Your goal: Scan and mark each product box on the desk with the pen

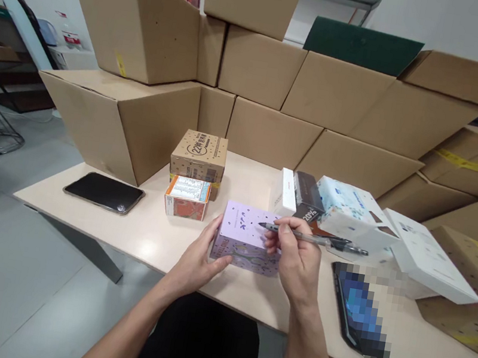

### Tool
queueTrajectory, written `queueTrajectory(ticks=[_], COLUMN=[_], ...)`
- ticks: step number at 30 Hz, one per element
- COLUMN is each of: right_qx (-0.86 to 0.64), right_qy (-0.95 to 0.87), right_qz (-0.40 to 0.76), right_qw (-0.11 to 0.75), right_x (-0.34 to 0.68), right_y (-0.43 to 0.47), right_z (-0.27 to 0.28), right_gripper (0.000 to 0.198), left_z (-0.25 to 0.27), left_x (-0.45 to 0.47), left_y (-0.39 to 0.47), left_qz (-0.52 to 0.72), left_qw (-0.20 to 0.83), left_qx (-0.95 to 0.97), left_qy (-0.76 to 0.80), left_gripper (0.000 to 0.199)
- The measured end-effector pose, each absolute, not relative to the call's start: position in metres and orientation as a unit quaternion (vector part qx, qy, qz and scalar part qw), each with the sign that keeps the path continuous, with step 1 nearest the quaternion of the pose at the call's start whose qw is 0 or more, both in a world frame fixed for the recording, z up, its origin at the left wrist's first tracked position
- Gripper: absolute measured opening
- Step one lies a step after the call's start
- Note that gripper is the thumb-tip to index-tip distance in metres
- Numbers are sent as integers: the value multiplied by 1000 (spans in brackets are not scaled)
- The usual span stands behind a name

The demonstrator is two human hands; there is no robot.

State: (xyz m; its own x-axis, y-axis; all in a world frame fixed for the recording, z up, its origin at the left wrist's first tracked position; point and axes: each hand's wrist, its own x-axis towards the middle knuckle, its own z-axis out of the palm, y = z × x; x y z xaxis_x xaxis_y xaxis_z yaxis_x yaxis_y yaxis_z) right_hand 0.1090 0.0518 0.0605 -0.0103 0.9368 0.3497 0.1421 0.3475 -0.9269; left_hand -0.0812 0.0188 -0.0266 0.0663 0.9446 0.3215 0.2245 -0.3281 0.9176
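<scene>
A purple box (238, 227) with small dark marks on its top rests on the table before me. My left hand (194, 257) grips its left end, with the thumb along the front face and the fingers at the side. In my right hand (298, 261) is a pen (333, 243), its tip pointing left just over the top of the box; I cannot tell whether it touches. The right hand covers the box's right end. Close behind on the left sits a small orange and white box (187, 198), in front of a brown printed carton (200, 154).
A phone (103, 191) lies at the table's left; another dark device (358, 313), its screen blurred, lies at right. A white box (286, 191), a dark box (308, 193) and several pale boxes (345, 199) stand back right. Stacked cardboard cartons (269, 132) wall the rear.
</scene>
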Motion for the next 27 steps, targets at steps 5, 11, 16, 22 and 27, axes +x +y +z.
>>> queueTrajectory(ticks=[5, 11, 16, 22, 27], right_qx=[-474, -476, -476, -476, -485], right_qy=[-654, -702, -719, -741, -736], right_qz=[259, 165, 144, 136, 133], right_qw=[529, 504, 485, 453, 454], right_x=[109, 106, 103, 101, 100], right_y=[52, 51, 51, 52, 51], right_z=[61, 68, 71, 73, 75], right_gripper=[29, 28, 27, 31, 31], left_z=[-27, -25, -26, -26, -28], left_x=[-81, -80, -80, -81, -80], left_y=[18, 17, 17, 17, 18], left_qz=[506, 510, 524, 522, 513], left_qw=[361, 357, 363, 362, 355], left_qx=[635, 635, 627, 627, 633], left_qy=[458, 457, 448, 451, 457], left_gripper=[85, 85, 84, 84, 84])
